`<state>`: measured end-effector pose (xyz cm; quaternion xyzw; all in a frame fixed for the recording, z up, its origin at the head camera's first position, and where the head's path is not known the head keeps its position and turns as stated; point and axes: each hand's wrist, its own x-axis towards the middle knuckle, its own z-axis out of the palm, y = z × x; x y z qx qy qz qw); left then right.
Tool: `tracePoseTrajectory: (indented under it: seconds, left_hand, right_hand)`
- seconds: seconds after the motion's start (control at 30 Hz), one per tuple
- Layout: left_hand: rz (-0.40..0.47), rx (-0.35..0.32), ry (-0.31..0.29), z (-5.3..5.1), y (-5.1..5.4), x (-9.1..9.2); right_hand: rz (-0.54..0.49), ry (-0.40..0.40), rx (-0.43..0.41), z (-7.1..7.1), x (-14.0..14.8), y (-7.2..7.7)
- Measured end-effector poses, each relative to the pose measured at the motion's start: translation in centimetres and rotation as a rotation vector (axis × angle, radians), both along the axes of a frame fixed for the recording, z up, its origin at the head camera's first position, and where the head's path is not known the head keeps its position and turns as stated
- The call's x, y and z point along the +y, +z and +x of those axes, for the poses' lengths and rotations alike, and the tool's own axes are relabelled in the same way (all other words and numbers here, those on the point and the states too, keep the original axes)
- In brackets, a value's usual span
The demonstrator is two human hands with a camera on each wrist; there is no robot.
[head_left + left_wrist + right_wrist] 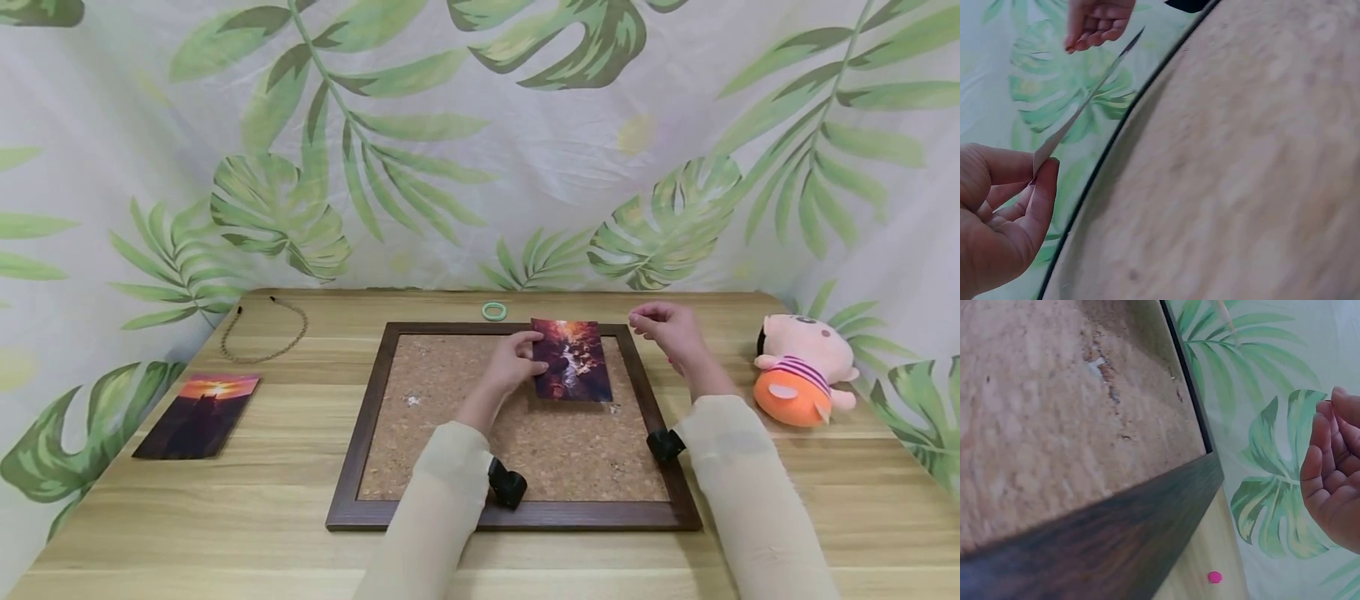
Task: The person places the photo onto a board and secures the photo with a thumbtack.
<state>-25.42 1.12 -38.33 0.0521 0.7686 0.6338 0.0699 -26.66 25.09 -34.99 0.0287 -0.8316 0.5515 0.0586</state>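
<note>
In the head view, a wood-grained table (262, 508) spans the lower frame, backed by a pale cloth (555, 179) printed with green leaves. A cork board (465, 450) in a dark brown frame (351, 467) lies at the centre. Over its upper right part, the left hand (514, 363) pinches a red-and-purple picture (572, 360) by its left edge. The right hand (670, 335), fingers bent, is just beyond the frame's upper right corner. A sunset picture (197, 418) and a thin cord (255, 361) lie at left, a green ring (494, 319) at upper centre, a plush toy (795, 402) at right.

In the left wrist view, thumb and fingers grip the picture, seen nearly edge-on at left, apart from the cork.

In the right wrist view, thumb and forefinger pinch a tiny thin object (1328, 400), too small to identify. A pink dot (1214, 577) sits on the table at lower right.
</note>
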Motion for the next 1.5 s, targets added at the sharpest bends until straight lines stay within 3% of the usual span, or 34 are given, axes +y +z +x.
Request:
tracePoseTrajectory:
  seconds: [0.07, 0.13, 0.17, 0.2, 0.23, 0.3, 0.37, 0.43, 0.57, 0.63, 0.93, 1.13, 1.33, 1.5]
  left_hand:
    - [-0.044, 0.007, 0.011, -0.6, -1.2, 0.7]
    - [-0.029, 0.051, 0.005, -2.7, -4.5, 1.6]
    - [-0.015, 0.048, -0.002, -3.5, -5.6, 1.9]
    - [-0.002, 0.088, -0.012, -4.3, -7.0, 2.1]
    - [-0.001, 0.072, -0.015, -5.1, -7.8, 2.4]
    - [-0.015, 0.059, -0.009, -5.5, -8.1, 2.8]
    - [-0.099, 0.016, 0.007, -3.9, -5.6, 2.8]
    - [-0.206, 0.016, 0.016, -2.5, -3.5, 2.8]
    - [-0.391, 0.1, -0.004, -0.9, -1.8, 2.8]
    - [-0.459, 0.125, -0.017, -0.6, -1.5, 2.7]
    - [-0.583, 0.116, -0.053, -0.6, -1.4, 2.9]
    - [-0.603, 0.099, -0.057, -0.7, -1.5, 3.1]
    - [-0.664, 0.134, -0.08, -0.7, -1.5, 3.2]
    - [-0.661, 0.145, -0.086, -0.7, -1.5, 3.3]
  right_hand:
    - [-0.022, 0.004, -0.005, -0.1, 0.0, -0.3]
    - [-0.048, 0.009, -0.01, -0.2, 0.0, -0.6]
    - [-0.057, 0.009, -0.016, -0.2, 0.0, -0.7]
    - [-0.061, 0.008, -0.019, -0.2, 0.0, -0.9]
    - [-0.065, 0.007, -0.025, -0.2, 0.0, -1.0]
    - [-0.064, 0.01, -0.031, -0.2, -0.1, -1.2]
    - [-0.06, 0.011, -0.031, -0.2, -0.2, -1.4]
    - [-0.055, 0.013, -0.029, -0.2, -0.2, -1.7]
    - [-0.054, 0.019, -0.041, -0.2, -0.4, -2.1]
    - [-0.044, 0.023, -0.055, -0.2, -0.5, -2.3]
    - [-0.011, 0.039, -0.057, -0.4, -1.1, -2.6]
    - [0.032, 0.036, -0.064, -0.6, -1.2, -3.3]
    - [0.095, 0.034, -0.099, -0.9, -1.1, -3.9]
    - [0.111, 0.03, -0.104, -0.8, -1.1, -4.0]
